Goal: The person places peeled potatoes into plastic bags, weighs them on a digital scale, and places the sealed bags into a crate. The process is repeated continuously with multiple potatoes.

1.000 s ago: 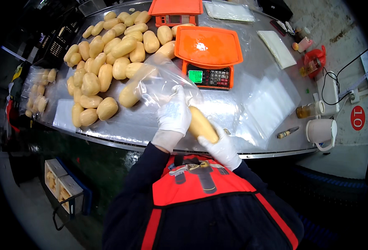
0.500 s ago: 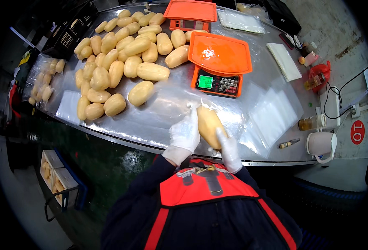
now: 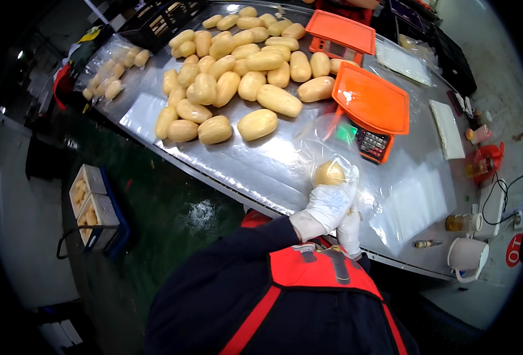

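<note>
My left hand, in a white glove, is wrapped round a pale-yellow oblong vegetable that looks peeled. Only the rounded far end of the vegetable shows. A clear plastic bag spreads loosely over and beyond that end, towards the orange scale. Below and to the right, close against the left hand, is my gloved right hand. Its fingers are mostly hidden behind the left hand, so its grip cannot be made out. A single wrapped vegetable lies on the metal table, left of the bag.
Several similar vegetables are heaped at the far left. Two orange scales, the nearer scale and the farther scale, stand beyond my hands. Flat clear bags, a knife and a pitcher are on the right.
My view has turned, so the table appears tilted. The vegetable now points away from me, with its far end in the clear bag. My left hand has moved over it, covering most of it.
</note>
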`<action>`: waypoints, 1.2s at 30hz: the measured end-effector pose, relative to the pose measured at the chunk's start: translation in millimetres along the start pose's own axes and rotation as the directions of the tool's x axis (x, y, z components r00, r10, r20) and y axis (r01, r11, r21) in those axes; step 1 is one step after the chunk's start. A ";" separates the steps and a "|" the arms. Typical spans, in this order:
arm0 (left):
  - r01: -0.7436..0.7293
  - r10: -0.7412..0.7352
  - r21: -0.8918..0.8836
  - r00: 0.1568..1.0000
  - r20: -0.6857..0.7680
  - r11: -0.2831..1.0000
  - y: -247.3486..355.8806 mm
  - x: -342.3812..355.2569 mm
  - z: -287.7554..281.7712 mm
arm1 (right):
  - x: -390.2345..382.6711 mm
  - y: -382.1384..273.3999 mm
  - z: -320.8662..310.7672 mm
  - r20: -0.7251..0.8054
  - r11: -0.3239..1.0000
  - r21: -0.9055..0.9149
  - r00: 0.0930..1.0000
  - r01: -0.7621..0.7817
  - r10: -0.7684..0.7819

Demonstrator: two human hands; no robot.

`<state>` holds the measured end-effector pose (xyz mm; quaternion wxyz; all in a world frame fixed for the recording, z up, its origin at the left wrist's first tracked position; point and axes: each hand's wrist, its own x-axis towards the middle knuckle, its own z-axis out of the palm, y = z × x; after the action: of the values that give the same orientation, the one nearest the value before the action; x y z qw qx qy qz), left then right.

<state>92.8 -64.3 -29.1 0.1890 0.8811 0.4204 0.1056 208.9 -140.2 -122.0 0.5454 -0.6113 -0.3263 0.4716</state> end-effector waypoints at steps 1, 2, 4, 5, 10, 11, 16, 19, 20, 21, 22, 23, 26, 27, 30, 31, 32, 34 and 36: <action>0.031 -0.033 0.021 0.997 0.066 0.999 2.2 2.4 -7.2 | 1.7 14.8 -0.1 -0.011 0.988 -0.099 0.992 0.121 -0.123; 0.061 -0.059 -0.029 0.996 0.063 0.998 -1.7 -2.6 -9.9 | 2.9 -7.5 8.5 -0.024 0.995 -0.072 0.998 0.062 -0.064; 0.088 -0.090 -0.038 0.994 -0.055 0.995 -14.6 -13.4 -9.5 | 3.5 -49.0 11.3 0.027 0.989 0.057 0.990 -0.138 0.137; 0.096 -0.100 -0.045 0.989 -0.110 0.994 -20.3 -18.4 -11.1 | 5.4 -45.8 8.0 0.088 0.949 0.211 0.972 -0.234 0.220; 0.544 -0.582 -0.282 0.810 -0.068 0.790 -43.4 -25.0 -1.0 | 12.4 -31.1 18.1 0.206 0.735 0.506 0.891 -0.451 0.405; 0.516 -0.612 -0.410 0.778 -0.144 0.752 -55.9 -26.6 26.1 | 14.2 -29.5 20.5 0.268 0.711 0.505 0.872 -0.489 0.409; 0.447 -0.593 -0.566 0.800 -0.095 0.693 -71.7 -28.3 51.3 | 23.4 -24.5 28.0 0.418 0.567 0.606 0.829 -0.558 0.370; 0.107 -0.227 -0.261 0.844 -0.487 0.959 -64.1 -33.2 28.2 | 17.4 -49.1 45.5 0.317 0.806 0.457 0.915 -0.377 0.248; 0.037 -0.126 -0.185 0.857 -0.500 0.982 -60.7 -36.6 20.5 | 16.5 -56.5 50.7 0.321 0.882 0.364 0.930 -0.298 0.181; -0.035 -0.024 -0.108 0.863 -0.504 0.993 -57.6 -38.0 14.0 | 22.3 -50.8 57.3 0.263 0.964 0.249 0.964 -0.093 0.024; -0.100 0.041 -0.079 0.839 -0.542 0.992 -56.0 -35.4 6.1 | 30.1 -42.3 64.7 0.219 0.985 0.117 0.965 0.124 -0.147; -0.086 0.043 -0.059 0.855 -0.517 0.995 -54.9 -35.0 -0.6 | 30.8 -39.9 65.5 0.211 0.992 0.102 0.972 0.080 -0.100; -0.047 0.033 -0.019 0.889 -0.457 0.999 -53.0 -38.7 -6.7 | 35.5 -27.1 55.8 0.280 0.902 0.337 0.943 -0.271 0.179; -0.038 0.027 -0.017 0.895 -0.445 0.999 -50.9 -43.2 0.1 | 34.8 -21.8 57.5 0.281 0.868 0.400 0.941 -0.293 0.188; -0.061 0.030 -0.056 0.898 -0.438 0.997 -48.7 -51.5 10.8 | 28.1 -25.3 71.4 0.273 0.771 0.547 0.940 -0.327 0.204; -0.060 0.024 -0.069 0.902 -0.432 0.996 -47.7 -53.3 7.3 | 25.0 -24.8 72.7 0.261 0.754 0.570 0.942 -0.326 0.210; -0.048 0.024 -0.047 0.908 -0.417 0.998 -48.6 -52.9 3.1 | 23.0 -25.1 71.3 0.303 0.731 0.565 0.920 -0.383 0.248; -0.030 0.027 -0.001 0.922 -0.387 1.000 -51.9 -50.5 -5.2 | 45.1 6.2 59.8 0.305 0.955 0.213 0.943 -0.205 0.134; -0.029 -0.013 -0.089 0.900 -0.435 0.996 -59.0 -47.8 -11.9 | 46.6 6.3 67.0 0.364 0.997 0.044 0.930 -0.068 0.048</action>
<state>17.5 -64.8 -44.5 0.1309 0.8272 0.4429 0.3199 161.6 -74.8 -135.8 0.4787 -0.5076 -0.3896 0.6011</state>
